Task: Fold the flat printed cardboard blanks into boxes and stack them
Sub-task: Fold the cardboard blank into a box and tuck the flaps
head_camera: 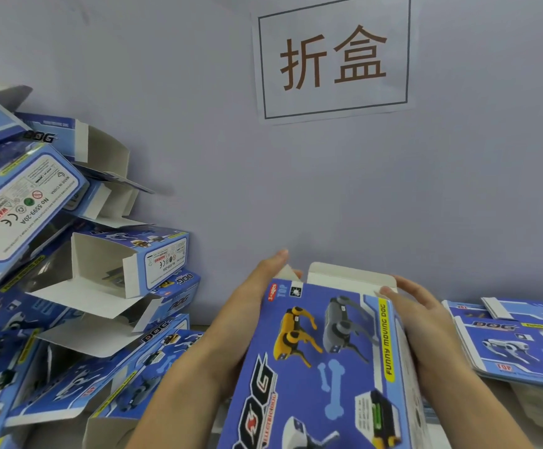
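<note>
- Left hand (pixel 250 306) and right hand (pixel 425 322) clamp the blue dog box (pixel 325 361) by its sides.
- White end flap (pixel 349 277) stands open; better tuck it square before adding it to the folded pile (pixel 79 273).

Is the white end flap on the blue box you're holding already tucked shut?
No. The white end flap stands up open at the far end of the blue printed cardboard box.
</note>
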Demonstrator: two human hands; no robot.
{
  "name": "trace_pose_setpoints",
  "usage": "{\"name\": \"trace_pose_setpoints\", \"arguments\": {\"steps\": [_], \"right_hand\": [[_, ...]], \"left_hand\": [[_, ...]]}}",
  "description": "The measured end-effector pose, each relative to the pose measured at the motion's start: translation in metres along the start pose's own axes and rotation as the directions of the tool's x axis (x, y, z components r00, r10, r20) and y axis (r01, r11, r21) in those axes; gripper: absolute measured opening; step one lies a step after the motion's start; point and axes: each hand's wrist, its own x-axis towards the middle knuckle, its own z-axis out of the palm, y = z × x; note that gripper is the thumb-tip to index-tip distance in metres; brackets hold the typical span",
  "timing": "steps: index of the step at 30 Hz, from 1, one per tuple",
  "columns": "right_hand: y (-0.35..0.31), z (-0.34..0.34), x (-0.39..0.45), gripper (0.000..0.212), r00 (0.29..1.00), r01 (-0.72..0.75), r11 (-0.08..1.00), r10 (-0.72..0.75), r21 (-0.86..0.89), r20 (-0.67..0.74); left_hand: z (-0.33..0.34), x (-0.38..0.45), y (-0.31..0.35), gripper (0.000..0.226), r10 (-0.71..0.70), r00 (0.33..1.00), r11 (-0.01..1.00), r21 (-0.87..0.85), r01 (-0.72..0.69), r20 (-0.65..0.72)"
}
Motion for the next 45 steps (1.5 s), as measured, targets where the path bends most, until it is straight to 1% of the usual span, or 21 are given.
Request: {"name": "trace_pose_setpoints", "arguments": {"steps": [1,2,3,5,8,9,11,13,15,16,18,21,23,26,30,33,35,37,39,43,45], "right_hand": [[-0.001,0.001,-0.001,0.018,0.999,0.035,0.999,-0.036,-0.006,-0.04],[-0.002,0.002,-0.002,0.017,0.995,0.074,0.997,-0.075,-0.014,-0.072],[-0.005,0.004,-0.003,0.016,0.989,0.112,0.994,-0.113,-0.019,-0.093],[-0.011,0.01,-0.006,0.009,0.979,0.178,0.984,-0.178,-0.013,-0.096],[-0.023,0.018,-0.01,0.004,0.966,0.254,0.967,-0.255,-0.029,-0.036],[-0.026,0.019,-0.01,0.006,0.956,0.292,0.955,-0.293,-0.044,-0.022],[-0.032,0.02,-0.012,0.007,0.928,0.372,0.924,-0.373,-0.085,0.003],[-0.037,0.022,-0.015,0.01,0.912,0.409,0.907,-0.402,-0.102,0.087],[-0.043,0.026,-0.02,0.017,0.887,0.422,0.903,-0.392,-0.084,0.245],[-0.044,0.029,-0.023,0.022,0.86,0.439,0.894,-0.391,-0.085,0.327],[-0.044,0.034,-0.028,0.035,0.807,0.491,0.865,-0.408,-0.1,0.426],[-0.042,0.038,-0.035,0.039,0.769,0.531,0.843,-0.437,-0.086,0.467],[-0.044,0.039,-0.038,0.043,0.749,0.542,0.838,-0.445,-0.066,0.491],[-0.05,0.04,-0.042,0.05,0.709,0.572,0.82,-0.481,-0.022,0.515],[-0.053,0.041,-0.044,0.047,0.683,0.622,0.783,-0.532,-0.016,0.5],[-0.053,0.043,-0.045,0.043,0.651,0.663,0.749,-0.581,0.006,0.488],[-0.052,0.043,-0.044,0.04,0.639,0.661,0.749,-0.592,0.043,0.491],[-0.049,0.042,-0.042,0.037,0.651,0.635,0.77,-0.576,0.062,0.494],[-0.043,0.04,-0.038,0.036,0.691,0.588,0.807,-0.535,0.052,0.485],[-0.028,0.037,-0.03,0.024,0.77,0.476,0.879,-0.437,0.038,0.464],[-0.025,0.037,-0.029,0.02,0.814,0.428,0.902,-0.411,0.054,0.41]], "left_hand": [[-0.003,-0.002,0.001,0.043,0.01,1.0,1.0,0.01,-0.01,0.004],[-0.007,-0.001,-0.001,0.04,0.071,0.995,0.997,-0.005,-0.071,-0.066],[-0.003,-0.001,-0.003,0.039,0.071,0.986,0.997,0.037,-0.066,-0.15],[-0.002,0.009,-0.004,0.039,0.089,0.968,0.992,0.104,-0.066,-0.236],[-0.006,0.009,0.011,0.03,0.07,0.98,0.996,0.059,-0.06,-0.184],[-0.002,0.004,0.016,0.026,0.08,0.987,0.997,-0.008,-0.082,-0.136],[0.001,-0.003,0.021,0.023,0.185,0.978,0.978,-0.084,-0.193,-0.094],[0.005,-0.009,0.023,0.018,0.283,0.932,0.936,-0.146,-0.319,-0.225],[0.004,-0.012,0.017,0.047,0.376,0.867,0.894,-0.117,-0.432,-0.326],[0.004,-0.012,0.015,0.054,0.424,0.839,0.879,-0.071,-0.472,-0.341],[0.007,-0.013,0.011,0.05,0.494,0.797,0.853,0.014,-0.522,-0.348],[0.011,-0.012,0.009,0.038,0.556,0.764,0.825,0.109,-0.554,-0.328],[0.014,-0.012,0.008,0.045,0.592,0.738,0.804,0.174,-0.568,-0.325],[0.018,-0.014,0.011,0.052,0.661,0.662,0.749,0.262,-0.609,-0.353],[0.018,-0.014,0.013,0.045,0.754,0.546,0.655,0.359,-0.665,-0.364],[0.017,-0.016,0.013,0.045,0.802,0.495,0.597,0.407,-0.692,-0.335],[0.015,-0.015,0.011,0.047,0.832,0.464,0.554,0.489,-0.674,-0.303],[0.015,-0.013,0.005,0.045,0.824,0.489,0.563,0.514,-0.647,-0.287],[0.014,-0.008,-0.001,0.045,0.815,0.516,0.568,0.543,-0.619,-0.263],[0.009,0.0,-0.013,0.052,0.712,0.645,0.665,0.562,-0.492,-0.278],[0.007,0.003,-0.017,0.046,0.666,0.702,0.689,0.569,-0.449,-0.254]]}}
